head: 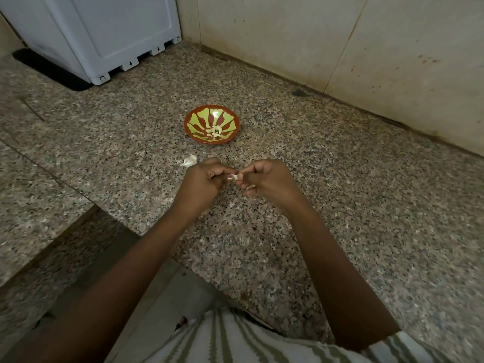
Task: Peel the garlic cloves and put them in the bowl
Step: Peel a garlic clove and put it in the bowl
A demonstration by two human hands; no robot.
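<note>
A small white garlic clove (234,177) is pinched between my left hand (205,179) and my right hand (267,179), just above the speckled granite counter. Both hands have their fingers curled round it, so most of the clove is hidden. Beyond the hands stands a shallow red bowl (192,121) with a green leaf pattern. Several pale peeled cloves (216,131) lie inside it. A white scrap of garlic skin or a garlic piece (189,161) lies on the counter just left of my left hand.
A white appliance (104,35) on a black mat stands at the back left. A beige tiled wall (340,48) runs along the back right. The counter (340,205) has a step edge at the left, near my left forearm.
</note>
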